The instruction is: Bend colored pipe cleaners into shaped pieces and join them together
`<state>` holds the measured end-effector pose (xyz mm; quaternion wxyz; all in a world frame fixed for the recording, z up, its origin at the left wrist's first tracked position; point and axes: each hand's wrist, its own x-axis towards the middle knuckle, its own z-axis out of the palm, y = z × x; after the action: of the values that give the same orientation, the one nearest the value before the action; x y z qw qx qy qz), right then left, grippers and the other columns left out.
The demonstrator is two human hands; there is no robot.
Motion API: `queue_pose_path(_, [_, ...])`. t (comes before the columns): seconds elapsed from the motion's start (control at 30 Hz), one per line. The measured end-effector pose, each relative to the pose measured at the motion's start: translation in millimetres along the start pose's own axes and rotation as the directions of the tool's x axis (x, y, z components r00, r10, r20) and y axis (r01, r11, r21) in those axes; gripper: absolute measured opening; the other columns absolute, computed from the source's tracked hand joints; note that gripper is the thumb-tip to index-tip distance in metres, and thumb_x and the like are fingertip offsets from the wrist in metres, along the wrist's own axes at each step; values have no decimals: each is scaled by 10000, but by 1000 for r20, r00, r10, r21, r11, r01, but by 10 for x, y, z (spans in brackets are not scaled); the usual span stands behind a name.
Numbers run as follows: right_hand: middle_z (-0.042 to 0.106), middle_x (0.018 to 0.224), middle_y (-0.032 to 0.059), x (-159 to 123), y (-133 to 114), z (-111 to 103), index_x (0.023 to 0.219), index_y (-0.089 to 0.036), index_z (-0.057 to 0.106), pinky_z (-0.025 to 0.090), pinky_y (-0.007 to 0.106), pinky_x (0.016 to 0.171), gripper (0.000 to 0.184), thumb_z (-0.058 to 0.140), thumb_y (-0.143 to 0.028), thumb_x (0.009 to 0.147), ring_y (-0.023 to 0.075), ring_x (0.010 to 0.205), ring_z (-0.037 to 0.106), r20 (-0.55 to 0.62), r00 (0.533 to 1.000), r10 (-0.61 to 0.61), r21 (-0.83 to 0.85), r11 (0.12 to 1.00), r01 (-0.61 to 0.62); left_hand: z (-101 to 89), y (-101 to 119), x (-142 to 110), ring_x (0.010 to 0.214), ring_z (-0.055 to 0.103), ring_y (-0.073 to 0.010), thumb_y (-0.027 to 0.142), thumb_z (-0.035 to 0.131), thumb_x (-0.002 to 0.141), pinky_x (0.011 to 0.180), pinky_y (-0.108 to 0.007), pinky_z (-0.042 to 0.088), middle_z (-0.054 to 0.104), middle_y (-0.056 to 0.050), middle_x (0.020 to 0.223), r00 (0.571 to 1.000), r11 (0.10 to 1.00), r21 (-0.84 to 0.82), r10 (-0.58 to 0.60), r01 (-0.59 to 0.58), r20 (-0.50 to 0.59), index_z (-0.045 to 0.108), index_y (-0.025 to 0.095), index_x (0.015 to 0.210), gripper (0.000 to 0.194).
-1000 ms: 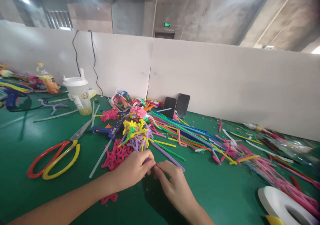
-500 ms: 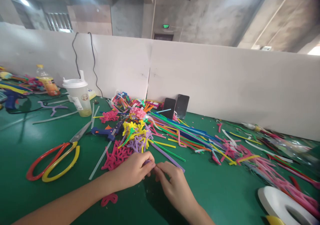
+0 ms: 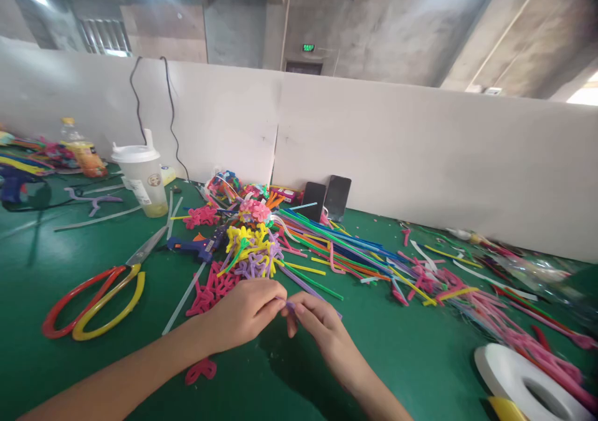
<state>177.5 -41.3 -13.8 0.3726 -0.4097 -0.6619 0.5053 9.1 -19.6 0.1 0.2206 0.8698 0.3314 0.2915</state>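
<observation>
Between my two hands is a short purple pipe cleaner [image 3: 290,305], mostly hidden by the fingers. My left hand [image 3: 247,309] pinches one part of it, and my right hand [image 3: 320,324] pinches the other, with the fingertips nearly touching. Just beyond them lies a pile of bent yellow and purple pipe cleaners [image 3: 255,250]. Bent magenta pipe cleaners [image 3: 210,290] lie behind my left wrist, and one magenta loop [image 3: 200,371] rests in front of that forearm. A straight purple pipe cleaner [image 3: 308,287] lies on the table behind my right hand.
Red-and-yellow-handled scissors [image 3: 107,290] lie at left, near a blue glue gun [image 3: 199,246] and a lidded cup [image 3: 144,181]. Two phones [image 3: 337,198] lean against the white partition [image 3: 420,153]. Loose pipe cleaners [image 3: 355,250] spread rightward; a white tape roll [image 3: 504,371] sits front right.
The hands have moved slightly apart at the fingertips, and more of the purple pipe cleaner shows between them. The whole view has shifted a little; the table items stay in place.
</observation>
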Motion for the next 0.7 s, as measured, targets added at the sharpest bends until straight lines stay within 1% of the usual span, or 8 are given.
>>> queue_pose_path(0.1, [503,596,-6,20,5,-22,730,-152,515,353,233,584,268,399,-371,831,107,578,469,78,995,55,230,971,-72,-25,9,-6,673,486,-99,143,349,839,644,-200,360,529,-2,729,997,997,-12,80,-79,22,495,170,790,156])
queue_pose_path(0.17, [491,585,-15,20,9,-29,711,-161,490,347,230,561,246,434,-380,810,101,551,453,119,990,75,246,964,-103,-34,11,-10,667,486,-97,141,358,837,636,-195,359,528,1,718,995,996,-18,89,-88,38,497,169,782,152])
queue_pose_path(0.3, [471,587,-14,-12,-7,-25,659,-173,467,310,221,538,211,426,-311,813,104,562,413,45,999,-21,-167,986,28,-17,18,-10,627,500,-99,170,383,831,582,-197,349,523,17,661,996,1000,-9,-12,13,87,499,172,734,151])
queue_pose_path(0.4, [470,610,9,-41,5,0,614,-171,480,283,246,566,211,414,-243,802,127,609,394,-44,965,-260,-573,798,189,29,31,-10,509,505,-86,213,360,847,486,-180,339,486,45,547,974,978,-96,-168,183,152,486,176,742,169])
queue_pose_path(0.47, [462,599,12,-44,19,15,600,-170,474,274,252,562,229,408,-250,804,132,605,381,-98,952,-290,-623,764,168,61,37,-14,475,508,-80,237,324,864,454,-168,343,476,51,529,964,959,-148,-218,240,152,478,176,789,181])
queue_pose_path(0.53, [448,577,3,-31,22,18,617,-168,469,278,238,531,257,390,-300,822,121,569,380,-126,982,-143,-454,888,71,78,27,-22,527,517,-84,226,306,872,500,-175,370,502,32,587,983,979,-108,-164,173,81,474,172,798,192])
queue_pose_path(0.6, [446,554,-7,-9,11,9,645,-159,477,295,227,521,292,372,-357,832,110,541,398,-52,998,39,-159,986,-47,76,-5,-39,600,501,-103,184,306,867,572,-206,382,516,3,652,1000,999,49,12,-12,8,483,163,781,198])
queue_pose_path(0.7, [469,564,-7,16,-8,-3,678,-144,495,324,227,562,293,408,-389,815,103,553,430,79,987,142,191,969,-155,51,-71,-74,641,462,-137,112,322,841,600,-251,376,515,-30,683,952,899,318,301,-302,51,508,147,865,191])
